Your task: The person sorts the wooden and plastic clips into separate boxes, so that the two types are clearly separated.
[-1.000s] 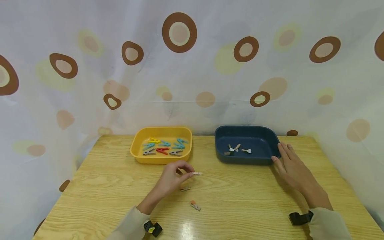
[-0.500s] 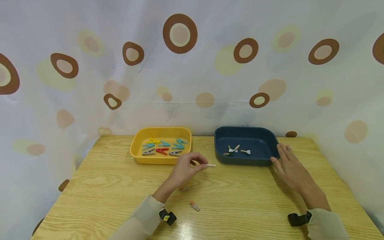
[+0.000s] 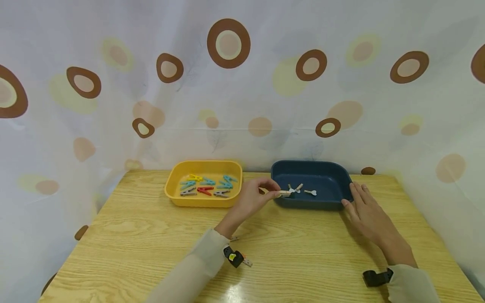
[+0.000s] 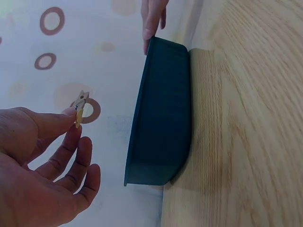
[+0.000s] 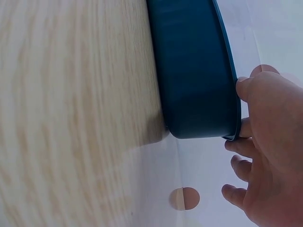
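In the head view my left hand [image 3: 255, 198] pinches a small wooden clothespin [image 3: 285, 193] between thumb and forefinger, over the left front rim of the navy tray [image 3: 310, 205]. The left wrist view shows this clothespin [image 4: 81, 102] with a yellowish lower end, held off the tray's side; the other fingers are loosely bent. Inside the tray lie several small wooden clothespins, some with white hearts [image 3: 313, 192]. My right hand [image 3: 369, 214] rests at the tray's right front corner, fingers extended along the side. Its thumb [image 5: 243, 88] touches the rim in the right wrist view.
To the left stands a yellow tray [image 3: 204, 202] holding several plastic clothespins in blue, red, grey and yellow. Two more wooden clothespins lie on the table: one with an orange piece [image 3: 247, 261], partly hidden by the left wrist camera, another [image 3: 234, 238] beside the forearm. A patterned curtain [image 3: 242, 97] hangs behind.
My left hand has carried the clothespin rightward and away from me, from in front of the yellow tray to the navy tray's rim. The right hand has stayed at the corner.
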`<state>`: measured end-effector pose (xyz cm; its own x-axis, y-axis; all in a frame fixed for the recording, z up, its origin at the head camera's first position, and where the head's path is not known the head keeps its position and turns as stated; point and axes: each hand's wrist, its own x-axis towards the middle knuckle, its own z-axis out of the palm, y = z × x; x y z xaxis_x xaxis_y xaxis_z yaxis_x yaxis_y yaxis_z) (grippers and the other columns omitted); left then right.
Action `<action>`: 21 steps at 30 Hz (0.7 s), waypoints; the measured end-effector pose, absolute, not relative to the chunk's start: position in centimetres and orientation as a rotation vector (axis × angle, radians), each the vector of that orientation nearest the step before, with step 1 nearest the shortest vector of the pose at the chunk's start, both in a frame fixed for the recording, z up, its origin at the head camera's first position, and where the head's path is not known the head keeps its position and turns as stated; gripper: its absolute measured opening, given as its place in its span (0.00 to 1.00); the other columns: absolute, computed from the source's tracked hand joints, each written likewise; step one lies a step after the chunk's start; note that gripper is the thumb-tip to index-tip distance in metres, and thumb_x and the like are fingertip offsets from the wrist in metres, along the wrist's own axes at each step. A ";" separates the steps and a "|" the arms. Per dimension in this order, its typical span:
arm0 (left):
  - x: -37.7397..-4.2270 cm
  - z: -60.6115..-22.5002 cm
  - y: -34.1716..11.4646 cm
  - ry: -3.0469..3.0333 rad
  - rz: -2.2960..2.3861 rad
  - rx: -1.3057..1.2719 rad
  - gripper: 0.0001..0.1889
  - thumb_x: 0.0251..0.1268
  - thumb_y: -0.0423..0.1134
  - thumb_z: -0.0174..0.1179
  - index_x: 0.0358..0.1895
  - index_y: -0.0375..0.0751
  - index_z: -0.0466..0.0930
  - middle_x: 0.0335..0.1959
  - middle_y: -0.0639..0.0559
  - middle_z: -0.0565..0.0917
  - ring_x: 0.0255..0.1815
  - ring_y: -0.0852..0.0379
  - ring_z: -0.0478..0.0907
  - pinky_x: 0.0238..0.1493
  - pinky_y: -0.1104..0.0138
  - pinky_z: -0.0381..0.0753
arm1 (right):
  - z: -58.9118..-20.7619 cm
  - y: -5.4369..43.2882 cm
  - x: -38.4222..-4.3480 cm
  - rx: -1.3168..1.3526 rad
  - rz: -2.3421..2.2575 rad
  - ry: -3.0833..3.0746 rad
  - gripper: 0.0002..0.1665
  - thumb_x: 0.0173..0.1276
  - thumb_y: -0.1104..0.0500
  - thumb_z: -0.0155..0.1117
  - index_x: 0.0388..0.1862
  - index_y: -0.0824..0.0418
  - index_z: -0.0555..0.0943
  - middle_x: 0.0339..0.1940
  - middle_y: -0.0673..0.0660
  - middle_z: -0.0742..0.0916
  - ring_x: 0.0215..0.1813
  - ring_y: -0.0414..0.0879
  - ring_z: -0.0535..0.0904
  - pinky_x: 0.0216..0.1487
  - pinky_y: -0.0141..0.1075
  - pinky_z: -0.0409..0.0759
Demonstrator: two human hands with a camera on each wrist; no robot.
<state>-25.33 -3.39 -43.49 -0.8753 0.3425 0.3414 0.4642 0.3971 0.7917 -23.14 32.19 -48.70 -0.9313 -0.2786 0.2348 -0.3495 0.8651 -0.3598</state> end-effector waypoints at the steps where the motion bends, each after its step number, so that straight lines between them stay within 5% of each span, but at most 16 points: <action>1: -25.5 -43.4 -3.1 -2.520 -1.497 -0.733 0.02 0.70 0.38 0.68 0.41 0.45 0.88 0.38 0.56 0.88 0.40 0.60 0.82 0.42 0.70 0.81 | -48.7 32.2 -23.2 0.485 0.603 -2.865 0.41 0.87 0.46 0.39 0.83 0.74 0.44 0.82 0.75 0.50 0.83 0.70 0.37 0.78 0.64 0.41; 21: -29.2 -44.4 3.0 -2.508 -1.544 -0.722 0.02 0.69 0.35 0.69 0.39 0.41 0.89 0.34 0.56 0.87 0.33 0.67 0.79 0.32 0.74 0.77 | -49.0 32.2 -23.2 0.465 0.605 -2.866 0.42 0.87 0.46 0.38 0.83 0.73 0.43 0.82 0.75 0.51 0.83 0.69 0.36 0.78 0.64 0.42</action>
<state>-29.16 3.01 -44.42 -0.8809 0.3376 0.3318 0.4483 0.3702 0.8136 -23.24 32.19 -48.96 -0.9359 -0.2651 0.2321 -0.3363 0.8686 -0.3639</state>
